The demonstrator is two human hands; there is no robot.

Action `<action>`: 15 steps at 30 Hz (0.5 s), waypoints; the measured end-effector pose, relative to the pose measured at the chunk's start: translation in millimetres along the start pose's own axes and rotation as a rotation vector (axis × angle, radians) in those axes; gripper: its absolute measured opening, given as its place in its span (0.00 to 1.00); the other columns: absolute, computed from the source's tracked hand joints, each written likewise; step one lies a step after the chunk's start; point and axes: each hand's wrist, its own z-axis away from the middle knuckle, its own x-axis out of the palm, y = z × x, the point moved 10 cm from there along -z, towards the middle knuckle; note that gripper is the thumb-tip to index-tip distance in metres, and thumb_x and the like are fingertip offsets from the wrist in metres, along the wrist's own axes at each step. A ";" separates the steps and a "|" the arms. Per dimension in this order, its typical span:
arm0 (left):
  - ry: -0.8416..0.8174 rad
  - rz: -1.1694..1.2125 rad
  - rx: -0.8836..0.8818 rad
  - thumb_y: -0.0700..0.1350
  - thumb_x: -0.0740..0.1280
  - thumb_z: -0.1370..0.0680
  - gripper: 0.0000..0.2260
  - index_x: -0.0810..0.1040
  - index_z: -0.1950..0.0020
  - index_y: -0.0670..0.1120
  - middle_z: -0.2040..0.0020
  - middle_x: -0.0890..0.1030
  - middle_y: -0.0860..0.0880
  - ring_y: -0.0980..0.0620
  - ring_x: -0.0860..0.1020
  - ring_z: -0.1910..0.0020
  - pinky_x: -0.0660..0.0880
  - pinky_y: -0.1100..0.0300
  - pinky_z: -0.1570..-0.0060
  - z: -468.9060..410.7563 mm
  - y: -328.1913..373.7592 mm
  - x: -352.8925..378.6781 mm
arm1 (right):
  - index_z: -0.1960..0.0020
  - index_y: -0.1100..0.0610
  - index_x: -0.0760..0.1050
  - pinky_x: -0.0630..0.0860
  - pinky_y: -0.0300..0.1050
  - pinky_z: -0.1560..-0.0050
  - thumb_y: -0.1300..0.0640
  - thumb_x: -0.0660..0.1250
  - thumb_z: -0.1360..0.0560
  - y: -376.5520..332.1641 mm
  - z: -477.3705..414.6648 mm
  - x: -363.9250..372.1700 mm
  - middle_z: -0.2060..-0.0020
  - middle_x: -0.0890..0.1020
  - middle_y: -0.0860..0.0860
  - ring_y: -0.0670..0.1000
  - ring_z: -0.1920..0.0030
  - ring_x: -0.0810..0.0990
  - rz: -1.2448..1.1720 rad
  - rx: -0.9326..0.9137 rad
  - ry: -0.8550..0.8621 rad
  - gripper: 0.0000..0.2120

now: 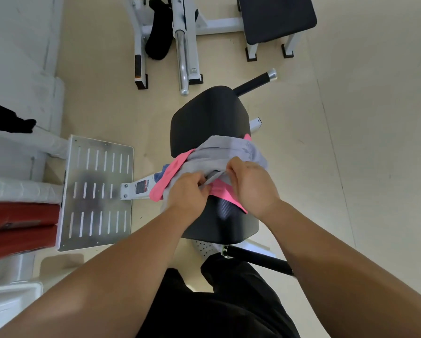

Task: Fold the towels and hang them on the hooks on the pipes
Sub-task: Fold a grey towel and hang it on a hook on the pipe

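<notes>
Grey towel: soft, creased cloth bunched across the middle of the black padded seat, on top of the pink towel. Its near edge is drawn into a narrow fold that runs between the two hands.
Left hand: fingers curled in, pinching that fold of the grey towel near the seat's left edge.
Right hand: knuckles up and fingers curled, gripping the same fold just beside the left hand.
Pink towel: lies under the grey one, spills in a rounded loop over the seat's left edge, and shows again on the near side below the hands.
Blue cloth: a small patch at the seat's left edge, beside the pink loop; what it is cannot be told.
Seat: smooth, matt black padding with rounded corners.
Footplate: flat bare metal with rows of slots, left of the seat.
</notes>
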 end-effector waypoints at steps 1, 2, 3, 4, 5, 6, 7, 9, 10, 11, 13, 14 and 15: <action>0.015 0.005 0.010 0.57 0.64 0.20 0.10 0.72 0.61 0.60 0.63 0.77 0.56 0.49 0.77 0.62 0.78 0.50 0.61 1.0 2.7 -4.2 | 0.61 0.59 0.70 0.48 0.40 0.73 0.63 0.66 0.22 -4.5 1.2 -7.8 0.73 0.66 0.48 0.49 0.75 0.57 -0.019 0.004 0.021 0.09; 0.017 0.027 0.030 0.55 0.62 0.19 0.10 0.71 0.61 0.60 0.63 0.77 0.56 0.48 0.77 0.62 0.77 0.50 0.61 2.4 6.6 -7.4 | 0.61 0.59 0.70 0.49 0.39 0.72 0.62 0.65 0.22 -8.2 2.8 -15.9 0.74 0.66 0.49 0.48 0.76 0.56 -0.034 0.012 0.048 0.09; 0.009 0.053 0.054 0.53 0.61 0.18 0.09 0.72 0.59 0.60 0.63 0.78 0.56 0.48 0.78 0.62 0.77 0.51 0.60 5.1 12.2 -11.0 | 0.60 0.59 0.71 0.51 0.39 0.72 0.60 0.62 0.21 -11.5 3.6 -24.8 0.74 0.68 0.50 0.50 0.76 0.57 -0.036 0.021 0.077 0.09; 0.009 0.083 0.077 0.51 0.60 0.17 0.08 0.73 0.55 0.58 0.61 0.79 0.54 0.48 0.78 0.61 0.77 0.52 0.60 8.5 18.0 -16.0 | 0.59 0.58 0.73 0.54 0.39 0.72 0.57 0.60 0.20 -15.2 3.5 -33.7 0.74 0.70 0.51 0.52 0.76 0.58 -0.023 0.024 0.103 0.10; 0.018 0.111 0.091 0.49 0.60 0.16 0.06 0.74 0.52 0.56 0.58 0.80 0.52 0.48 0.78 0.60 0.76 0.56 0.61 12.9 24.2 -24.1 | 0.57 0.57 0.74 0.58 0.40 0.71 0.54 0.57 0.20 -18.8 2.9 -41.7 0.73 0.72 0.51 0.54 0.75 0.61 0.000 0.019 0.122 0.12; 0.031 0.146 0.095 0.46 0.60 0.16 0.06 0.74 0.51 0.54 0.58 0.79 0.51 0.49 0.76 0.62 0.73 0.61 0.64 17.8 29.1 -33.7 | 0.55 0.55 0.75 0.61 0.41 0.70 0.51 0.56 0.19 -22.3 1.9 -46.7 0.71 0.74 0.51 0.55 0.74 0.65 0.020 0.015 0.105 0.13; 0.040 0.191 0.089 0.45 0.60 0.16 0.08 0.72 0.52 0.55 0.60 0.78 0.51 0.50 0.75 0.65 0.70 0.64 0.67 24.4 34.1 -44.9 | 0.52 0.53 0.75 0.63 0.42 0.69 0.48 0.57 0.19 -26.5 0.7 -50.5 0.70 0.76 0.50 0.56 0.72 0.68 0.036 0.008 0.064 0.12; 0.037 0.276 0.083 0.45 0.58 0.15 0.10 0.70 0.55 0.56 0.63 0.77 0.50 0.54 0.73 0.70 0.70 0.63 0.72 37.5 40.1 -66.4 | 0.49 0.48 0.76 0.66 0.43 0.65 0.42 0.63 0.22 -38.5 -0.5 -57.6 0.67 0.78 0.48 0.54 0.68 0.71 0.093 -0.045 -0.017 0.11; 0.033 0.293 0.086 0.45 0.59 0.16 0.09 0.70 0.55 0.56 0.63 0.77 0.48 0.55 0.74 0.72 0.72 0.60 0.73 43.5 41.5 -77.4 | 0.48 0.47 0.77 0.68 0.44 0.64 0.40 0.65 0.23 -44.9 -0.7 -60.6 0.66 0.78 0.47 0.53 0.67 0.73 0.128 -0.079 -0.052 0.12; 0.030 0.285 0.093 0.45 0.60 0.16 0.08 0.70 0.54 0.55 0.63 0.78 0.47 0.54 0.74 0.71 0.74 0.57 0.71 49.8 43.6 -89.7 | 0.48 0.48 0.78 0.71 0.45 0.63 0.39 0.65 0.23 -50.2 -0.9 -62.3 0.65 0.79 0.48 0.52 0.65 0.74 0.150 -0.108 -0.088 0.13; 0.008 0.239 0.097 0.45 0.64 0.18 0.03 0.72 0.51 0.53 0.61 0.78 0.48 0.56 0.77 0.69 0.76 0.60 0.69 62.4 46.6 -111.5 | 0.54 0.51 0.79 0.74 0.48 0.63 0.41 0.64 0.22 -57.8 -1.2 -65.8 0.67 0.78 0.48 0.51 0.65 0.77 0.108 -0.148 -0.133 0.15; 0.006 0.237 0.097 0.44 0.65 0.19 0.03 0.72 0.49 0.52 0.61 0.78 0.49 0.59 0.77 0.70 0.75 0.65 0.70 68.5 47.3 -121.4 | 0.59 0.52 0.79 0.73 0.47 0.64 0.42 0.65 0.21 -61.4 -0.8 -67.5 0.70 0.75 0.46 0.49 0.67 0.75 0.034 -0.159 -0.156 0.15; 0.014 0.250 0.093 0.42 0.66 0.20 0.04 0.73 0.47 0.50 0.62 0.76 0.50 0.61 0.77 0.71 0.72 0.70 0.72 74.9 46.8 -131.7 | 0.62 0.51 0.78 0.71 0.45 0.66 0.44 0.66 0.22 -66.7 -0.8 -69.7 0.72 0.73 0.45 0.47 0.69 0.73 -0.065 -0.159 -0.175 0.15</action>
